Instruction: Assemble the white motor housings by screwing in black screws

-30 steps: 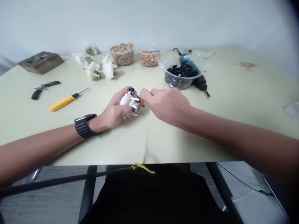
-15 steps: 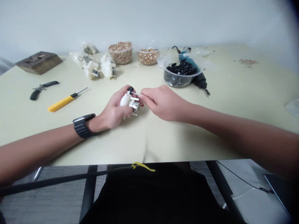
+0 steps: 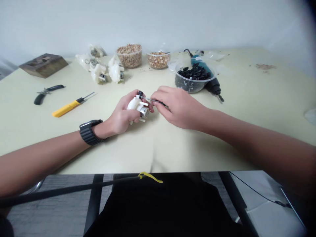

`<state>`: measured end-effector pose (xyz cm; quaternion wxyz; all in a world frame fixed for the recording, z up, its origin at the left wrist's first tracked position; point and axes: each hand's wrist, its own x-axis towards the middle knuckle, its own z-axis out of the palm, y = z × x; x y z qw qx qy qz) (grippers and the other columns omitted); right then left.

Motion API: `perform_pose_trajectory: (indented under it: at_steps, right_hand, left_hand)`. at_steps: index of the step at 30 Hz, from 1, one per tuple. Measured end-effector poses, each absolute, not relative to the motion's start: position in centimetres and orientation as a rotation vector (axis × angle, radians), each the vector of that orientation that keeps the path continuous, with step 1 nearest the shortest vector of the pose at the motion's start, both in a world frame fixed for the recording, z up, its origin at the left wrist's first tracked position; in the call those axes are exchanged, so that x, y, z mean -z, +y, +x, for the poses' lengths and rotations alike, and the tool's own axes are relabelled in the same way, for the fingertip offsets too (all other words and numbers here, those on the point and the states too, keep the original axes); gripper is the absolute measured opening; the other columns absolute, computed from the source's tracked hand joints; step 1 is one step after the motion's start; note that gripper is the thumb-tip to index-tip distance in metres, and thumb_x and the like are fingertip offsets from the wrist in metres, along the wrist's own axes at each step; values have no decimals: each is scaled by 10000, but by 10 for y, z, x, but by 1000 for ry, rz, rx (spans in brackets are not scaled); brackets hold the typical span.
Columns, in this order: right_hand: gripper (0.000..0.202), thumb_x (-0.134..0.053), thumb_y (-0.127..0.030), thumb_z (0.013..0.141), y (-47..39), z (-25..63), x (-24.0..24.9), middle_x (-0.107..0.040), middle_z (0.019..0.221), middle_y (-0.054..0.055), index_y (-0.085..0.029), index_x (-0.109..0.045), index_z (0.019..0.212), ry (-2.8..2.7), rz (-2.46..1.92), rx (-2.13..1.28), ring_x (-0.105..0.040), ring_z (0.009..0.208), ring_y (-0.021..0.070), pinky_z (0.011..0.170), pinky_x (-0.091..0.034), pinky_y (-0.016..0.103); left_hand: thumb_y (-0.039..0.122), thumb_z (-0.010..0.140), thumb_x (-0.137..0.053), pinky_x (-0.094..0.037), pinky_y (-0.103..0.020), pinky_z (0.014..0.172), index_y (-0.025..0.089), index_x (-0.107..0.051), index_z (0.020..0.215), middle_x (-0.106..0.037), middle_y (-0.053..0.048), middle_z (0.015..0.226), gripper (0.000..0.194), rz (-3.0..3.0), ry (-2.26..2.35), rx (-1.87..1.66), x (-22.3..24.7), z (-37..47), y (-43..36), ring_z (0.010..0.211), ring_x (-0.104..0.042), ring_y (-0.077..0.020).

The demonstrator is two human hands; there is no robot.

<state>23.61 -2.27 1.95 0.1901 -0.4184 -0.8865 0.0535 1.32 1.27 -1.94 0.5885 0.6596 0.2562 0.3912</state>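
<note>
My left hand (image 3: 125, 113) is wrapped round a white plastic housing with a small silver motor (image 3: 138, 106) set in its side. On top of the housing sits a small black part (image 3: 140, 94), close to my left fingertips. My right hand (image 3: 176, 106) is closed on a thin screwdriver (image 3: 155, 100) with a metal shaft and a dark handle, mostly hidden in the palm. The shaft points left, its tip at the black part. Whether a screw is under the tip is too small to tell.
Black-handled pliers (image 3: 47, 92) and a yellow-handled tool (image 3: 66, 108) lie at left. Behind are a wooden block (image 3: 44, 65), more white motor housings (image 3: 115, 69), tubs of tan pieces (image 3: 129, 56) and a tub of black parts (image 3: 191, 85), with a power driver (image 3: 214, 86) behind it.
My right fingers have shifted back along the screwdriver, so more of its shaft and handle shows. The view has moved slightly; my left hand keeps its hold on the housing.
</note>
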Motion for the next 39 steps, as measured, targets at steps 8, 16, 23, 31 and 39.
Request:
perform_pose_trajectory:
  at_steps: [8,16,23,31,39]
  right_hand:
    - [299,-388,-294,1096,-32,229,-20,-689,858,47,-221,-674,1145,-2548,-1432,304,-483,626,152,602,-200,333]
    - [379,-298,-183,1091,-33,223,-19,-716,945,108,-176,-616,1296,-2633,-1362,488,-550,661,181,589,-192,349]
    - [290,-396,-353,1091,-26,225,-19,-653,805,35,-209,-645,1057,-2547,-1392,-8,-444,619,148,602,-214,317]
    - [371,-388,-337,1103,-25,225,-22,-570,728,-8,-177,-618,859,-2408,-1250,-400,-435,650,114,681,-280,286]
    - [344,-419,-277,1076,-16,227,-27,-613,778,7,-164,-641,838,-2409,-1235,-456,-481,729,127,731,-294,292]
  left_hand:
    - [96,557,-618,-488,-282,595,188,-592,906,-750,-54,912,362,1552,604,-901,18,13,11,737,-637,-171]
    - [51,558,-624,-410,-238,479,198,-576,878,-661,7,782,355,1533,619,-929,17,15,7,645,-579,-132]
    - [85,583,-658,-394,-254,460,202,-568,921,-693,-13,847,369,1598,691,-890,14,13,3,624,-571,-135]
    - [87,582,-663,-306,-240,408,197,-562,900,-629,15,736,351,1685,714,-908,13,12,0,536,-475,-101]
    - [96,590,-672,-353,-256,478,210,-514,944,-625,18,775,403,1703,778,-937,14,18,3,584,-488,-116]
